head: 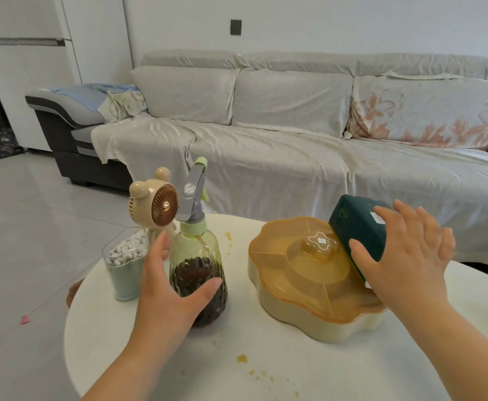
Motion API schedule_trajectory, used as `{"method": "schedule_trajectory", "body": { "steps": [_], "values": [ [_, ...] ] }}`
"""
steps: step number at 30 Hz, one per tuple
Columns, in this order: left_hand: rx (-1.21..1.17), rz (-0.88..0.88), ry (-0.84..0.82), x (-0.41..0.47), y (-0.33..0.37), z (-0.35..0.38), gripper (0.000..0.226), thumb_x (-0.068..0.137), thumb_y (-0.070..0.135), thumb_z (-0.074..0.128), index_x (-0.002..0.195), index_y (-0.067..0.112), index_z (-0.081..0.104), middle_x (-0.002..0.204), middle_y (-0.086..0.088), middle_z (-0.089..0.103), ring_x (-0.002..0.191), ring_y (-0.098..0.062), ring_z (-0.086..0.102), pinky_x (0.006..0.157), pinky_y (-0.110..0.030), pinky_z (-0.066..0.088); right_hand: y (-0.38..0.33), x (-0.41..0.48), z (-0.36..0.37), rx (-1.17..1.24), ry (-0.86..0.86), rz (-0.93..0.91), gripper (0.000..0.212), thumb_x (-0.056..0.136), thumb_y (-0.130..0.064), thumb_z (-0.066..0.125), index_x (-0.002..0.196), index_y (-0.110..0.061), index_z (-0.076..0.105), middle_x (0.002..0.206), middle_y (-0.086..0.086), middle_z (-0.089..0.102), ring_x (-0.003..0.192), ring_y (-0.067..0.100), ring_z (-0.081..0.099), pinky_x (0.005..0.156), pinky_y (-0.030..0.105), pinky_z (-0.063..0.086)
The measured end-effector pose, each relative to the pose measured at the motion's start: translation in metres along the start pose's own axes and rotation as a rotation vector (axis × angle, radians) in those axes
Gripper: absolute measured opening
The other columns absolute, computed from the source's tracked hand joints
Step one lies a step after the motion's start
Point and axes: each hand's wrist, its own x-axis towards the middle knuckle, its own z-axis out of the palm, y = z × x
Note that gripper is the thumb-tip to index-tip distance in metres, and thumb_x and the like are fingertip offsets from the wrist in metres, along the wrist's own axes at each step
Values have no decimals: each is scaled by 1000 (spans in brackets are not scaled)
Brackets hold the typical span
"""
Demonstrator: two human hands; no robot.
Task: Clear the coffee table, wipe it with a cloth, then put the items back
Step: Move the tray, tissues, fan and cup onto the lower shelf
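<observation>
White coffee table [266,357] with yellow stains, left hand [167,296] fingers apart around green spray bottle [198,273], right hand [404,261] fingers spread on dark green packet [358,224] leaning on amber snack tray [303,273], cotton swab jar [125,264], bear fan [156,202] at left.

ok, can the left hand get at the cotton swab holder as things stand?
Probably yes. The left hand is curled around the spray bottle, and the cotton swab holder stands right beside it on the outer side, with nothing between them. The hand would have to leave the bottle first.
</observation>
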Motion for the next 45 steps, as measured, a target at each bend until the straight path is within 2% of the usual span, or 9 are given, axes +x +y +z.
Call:
{"method": "schedule_trajectory", "body": {
  "steps": [5, 11, 22, 25, 28, 32, 36, 41, 45],
  "values": [
    [-12, -64, -107, 8, -6, 5, 100, 57, 20, 82, 132, 41, 17, 121, 14, 35, 111, -7, 33, 96, -30, 30, 3, -4, 0, -1, -1, -10, 57, 79, -31, 60, 130, -15, 41, 146, 11, 31, 138, 29, 11, 109, 37, -8],
    [7, -9, -67, 11, -10, 6, 77, 56, 18, 82, 106, 41, 27, 94, 26, 42, 99, -11, 40, 85, -28, 33, -3, -13, 4, 23, 36, -58, 53, 78, -23, 63, 126, -11, 45, 142, 14, 37, 138, 32, 14, 109, 36, -7],
    [-65, -30, -182, 8, -2, 13, 72, 56, 25, 82, 112, 38, 39, 97, 17, 57, 91, -5, 54, 74, -19, 38, -9, -24, -1, 78, 50, -93, 46, 75, -15, 66, 119, -8, 54, 136, 14, 46, 136, 33, 22, 110, 37, -4],
    [-119, -74, -240, 11, 11, 19, 64, 58, 30, 81, 107, 38, 41, 92, 23, 53, 84, 6, 49, 66, -13, 36, -15, -27, -3, 127, 60, -112, 42, 73, -11, 69, 114, -6, 58, 130, 16, 52, 131, 37, 30, 110, 44, 9],
    [-302, -194, -334, 20, 29, 28, 59, 44, 38, 83, 94, 33, 52, 95, 8, 61, 88, -7, 58, 72, -22, 43, -28, -31, -4, 224, 137, -234, 37, 70, -13, 66, 104, -3, 61, 113, 16, 61, 117, 30, 45, 98, 41, 27],
    [-500, -216, -471, 25, 56, 46, 49, 45, 48, 78, 85, 24, 61, 87, 0, 69, 80, -14, 65, 71, -27, 48, -51, -36, -1, 633, -231, -131, 32, 84, -32, 55, 113, -34, 42, 111, -16, 44, 106, 4, 40, 89, 14, 29],
    [-458, -161, -574, 25, 69, 62, 53, 50, 39, 79, 96, 25, 59, 97, -1, 69, 91, -16, 65, 81, -30, 50, -51, -29, -2, 983, -670, 186, 49, 55, -64, 53, 97, -54, 31, 92, -33, 39, 79, -10, 52, 47, 1, 42],
    [-350, -34, -668, 1, 69, 70, 53, 45, 43, 74, 95, 41, 56, 107, 4, 64, 103, -15, 60, 89, -33, 49, -36, -39, -11, 1013, -699, 64, 51, 56, -56, 71, 94, -55, 37, 95, -33, 47, 82, -22, 53, 52, -2, 42],
    [-392, -43, -825, -27, 65, 78, 68, 42, 46, 74, 106, 47, 51, 112, 8, 63, 108, -12, 58, 96, -37, 48, -12, -65, -24, 980, -601, 86, 67, 56, -35, 78, 102, -54, 34, 100, -28, 58, 96, -12, 55, 62, -1, 45]
  ]
}}
